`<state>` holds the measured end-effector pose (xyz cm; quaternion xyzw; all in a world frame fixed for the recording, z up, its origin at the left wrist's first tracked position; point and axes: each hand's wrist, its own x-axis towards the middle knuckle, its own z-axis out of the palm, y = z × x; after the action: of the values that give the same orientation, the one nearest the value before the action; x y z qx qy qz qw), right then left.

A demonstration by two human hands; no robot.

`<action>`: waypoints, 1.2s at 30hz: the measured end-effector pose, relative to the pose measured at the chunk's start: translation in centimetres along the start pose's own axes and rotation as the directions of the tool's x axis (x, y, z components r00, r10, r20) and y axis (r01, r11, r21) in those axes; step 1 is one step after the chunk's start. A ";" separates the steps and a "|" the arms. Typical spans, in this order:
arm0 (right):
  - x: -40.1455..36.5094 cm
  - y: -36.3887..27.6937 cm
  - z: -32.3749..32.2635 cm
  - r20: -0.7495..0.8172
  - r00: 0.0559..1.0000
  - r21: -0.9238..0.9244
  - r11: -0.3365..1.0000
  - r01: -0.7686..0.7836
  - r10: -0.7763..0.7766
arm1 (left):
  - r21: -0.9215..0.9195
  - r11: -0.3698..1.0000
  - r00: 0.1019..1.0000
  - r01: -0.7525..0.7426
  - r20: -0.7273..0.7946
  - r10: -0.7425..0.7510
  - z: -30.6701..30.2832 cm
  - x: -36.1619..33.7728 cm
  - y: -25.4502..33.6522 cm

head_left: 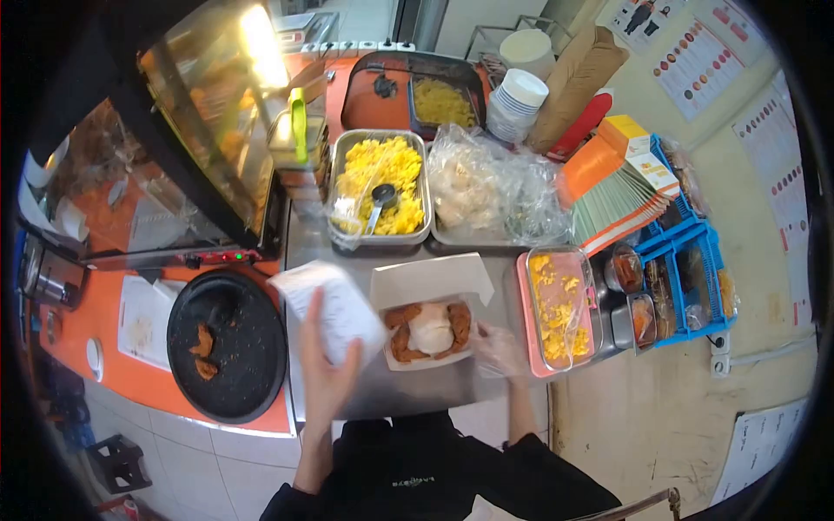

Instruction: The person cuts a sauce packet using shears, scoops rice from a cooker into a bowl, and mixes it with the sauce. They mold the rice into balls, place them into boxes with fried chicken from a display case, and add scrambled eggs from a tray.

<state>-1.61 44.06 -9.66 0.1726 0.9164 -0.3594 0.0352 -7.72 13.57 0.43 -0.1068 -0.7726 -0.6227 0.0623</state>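
My bare left hand (330, 373) grips a white printed paper piece (334, 308), blurred, with the thumb across its lower part. Right of it, an open paper takeaway box (434, 276) stands on the steel counter with its lid flap folded back. Inside are a white mound of rice (431, 330) and brown fried pieces (402, 340) around it. My right hand (497, 349), in a clear plastic glove, is at the box's right edge; its fingers are smeared and partly hidden by the glove.
Behind the box are a tray of yellow food (352, 174) with a scoop and a plastic-covered tray (469, 187). To the right are a pink-edged container (563, 300) and blue baskets (686, 269). A round black tray (252, 347) and a lit glass cabinet (208, 104) stand left.
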 end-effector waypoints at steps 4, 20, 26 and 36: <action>6.1 -1.4 -11.8 -0.346 0.935 0.252 0.968 0.015 0.076 | -0.314 0.949 0.951 0.018 0.300 0.081 6.3 4.3 1.8; 32.7 12.1 -14.2 0.412 0.715 -0.590 0.433 0.682 -0.565 | -0.331 0.875 0.886 0.354 0.419 -0.200 19.5 10.8 2.8; 31.9 13.4 -12.8 0.280 0.803 -0.234 0.774 0.588 -0.525 | -0.306 0.913 0.908 0.269 0.398 -0.133 20.6 11.2 2.3; 28.5 10.1 -17.9 0.103 0.961 0.070 0.966 0.249 -0.256 | -0.207 0.921 0.869 0.329 0.449 -0.209 18.1 9.1 4.0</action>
<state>-23.83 71.25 -8.32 0.0349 0.9171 -0.3956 0.0353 -14.93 32.80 2.43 -0.1354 -0.6804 -0.6894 -0.2083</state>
